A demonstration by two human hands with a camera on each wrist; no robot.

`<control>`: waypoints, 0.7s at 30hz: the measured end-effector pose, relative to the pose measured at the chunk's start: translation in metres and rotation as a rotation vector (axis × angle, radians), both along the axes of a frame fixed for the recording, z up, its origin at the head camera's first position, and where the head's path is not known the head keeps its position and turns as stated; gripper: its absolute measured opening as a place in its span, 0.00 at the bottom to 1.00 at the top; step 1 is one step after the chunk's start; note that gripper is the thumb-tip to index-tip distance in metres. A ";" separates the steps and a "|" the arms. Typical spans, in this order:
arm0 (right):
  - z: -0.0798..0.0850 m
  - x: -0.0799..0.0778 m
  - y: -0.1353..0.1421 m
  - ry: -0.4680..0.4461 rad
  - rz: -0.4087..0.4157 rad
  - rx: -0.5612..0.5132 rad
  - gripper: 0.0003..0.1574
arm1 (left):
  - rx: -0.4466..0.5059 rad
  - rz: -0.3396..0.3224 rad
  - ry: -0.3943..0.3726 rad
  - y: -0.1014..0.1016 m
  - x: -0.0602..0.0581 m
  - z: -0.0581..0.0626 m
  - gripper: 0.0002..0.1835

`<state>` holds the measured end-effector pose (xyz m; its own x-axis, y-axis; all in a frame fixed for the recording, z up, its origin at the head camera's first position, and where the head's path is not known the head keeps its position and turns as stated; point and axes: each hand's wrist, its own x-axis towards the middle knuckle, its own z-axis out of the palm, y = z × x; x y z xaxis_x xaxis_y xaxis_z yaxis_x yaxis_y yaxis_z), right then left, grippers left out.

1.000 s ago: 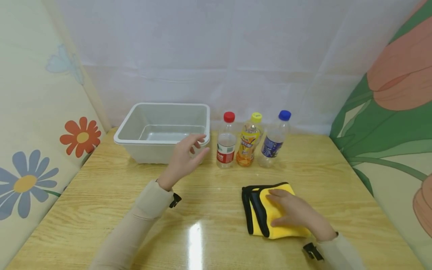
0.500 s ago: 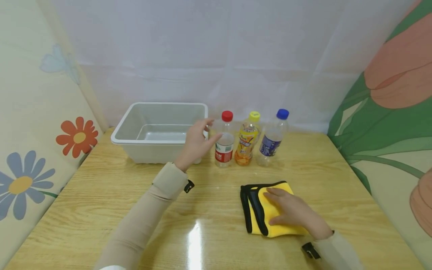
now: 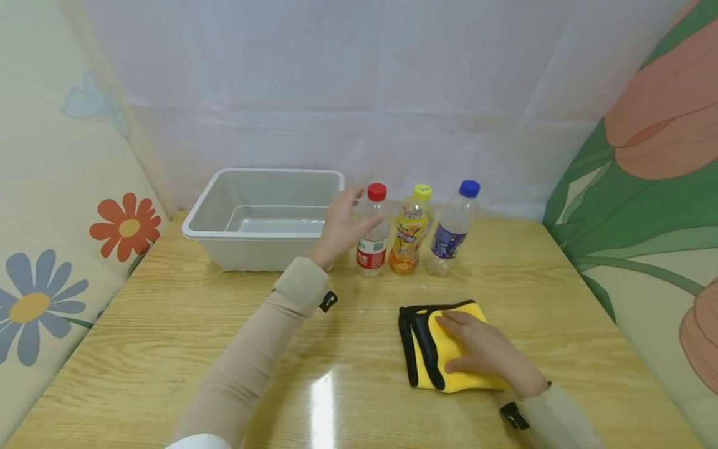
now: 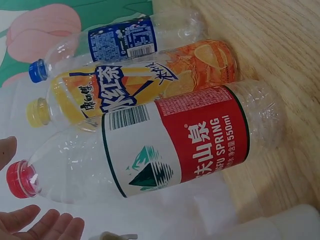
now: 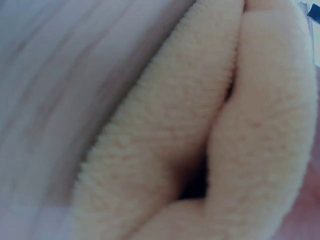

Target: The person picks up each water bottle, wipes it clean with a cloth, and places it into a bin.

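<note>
My left hand (image 3: 341,227) is at the upper part of a clear red-capped water bottle (image 3: 370,257), beside the bin. Its thumb and fingers are spread to either side of the red cap (image 4: 21,179), with gaps showing in the left wrist view. The bottle stands upright on the table, its label red and white. My right hand (image 3: 485,352) rests, fingers spread, on a folded yellow cloth (image 3: 440,343) with black edging. In the right wrist view the cloth's thick fluffy folds (image 5: 150,125) fill most of the picture, and only a blurred bit of the hand shows.
Right of the red-capped bottle stand a yellow-capped iced tea bottle (image 3: 408,240) and a blue-capped bottle (image 3: 449,242), close together. A light grey plastic bin (image 3: 263,252) stands at the back left. White sheeting (image 3: 449,93) hangs behind the wood-grain table (image 3: 168,349).
My left hand has moved right and forward from in front of the bin to the red-capped bottle. The right hand has stayed on the cloth, and the head view has shifted slightly.
</note>
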<state>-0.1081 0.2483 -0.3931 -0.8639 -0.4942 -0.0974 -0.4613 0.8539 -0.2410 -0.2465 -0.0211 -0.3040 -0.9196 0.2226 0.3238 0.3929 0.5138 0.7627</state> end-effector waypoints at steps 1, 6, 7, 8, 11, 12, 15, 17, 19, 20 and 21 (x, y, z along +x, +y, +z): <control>0.000 0.000 0.000 -0.004 -0.003 -0.001 0.52 | -0.003 0.003 -0.004 0.001 -0.001 -0.001 0.37; 0.001 0.001 -0.001 -0.022 -0.019 -0.014 0.53 | -0.018 0.007 -0.007 0.004 -0.009 -0.004 0.37; 0.001 0.001 -0.001 -0.020 -0.020 -0.016 0.53 | -0.022 0.006 -0.008 0.005 -0.010 -0.005 0.36; 0.000 0.001 -0.001 -0.016 -0.020 -0.019 0.53 | -0.023 0.005 -0.008 0.005 -0.011 -0.006 0.36; 0.000 0.000 -0.001 -0.002 -0.016 -0.018 0.52 | -0.032 0.002 0.004 0.007 -0.012 -0.008 0.34; -0.001 0.000 -0.001 0.002 -0.015 -0.015 0.52 | -0.035 0.003 0.009 0.007 -0.012 -0.009 0.33; -0.001 0.000 -0.001 0.009 -0.008 -0.011 0.53 | -0.044 0.003 0.027 0.007 -0.012 -0.011 0.31; -0.001 0.000 -0.001 0.012 -0.007 -0.007 0.52 | -0.048 0.003 0.035 0.007 -0.013 -0.012 0.31; -0.001 0.000 -0.001 0.013 -0.009 -0.005 0.52 | -0.040 0.003 0.035 0.007 -0.013 -0.013 0.31; -0.001 0.000 -0.002 0.014 -0.010 -0.003 0.52 | -0.033 0.001 0.035 0.007 -0.013 -0.014 0.31; 0.000 0.000 -0.002 0.016 -0.008 0.002 0.51 | -0.025 -0.001 0.034 0.007 -0.012 -0.014 0.30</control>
<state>-0.1081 0.2462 -0.3936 -0.8695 -0.4867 -0.0846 -0.4578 0.8583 -0.2318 -0.2587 -0.0140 -0.3176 -0.9080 0.2317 0.3492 0.4187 0.5320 0.7359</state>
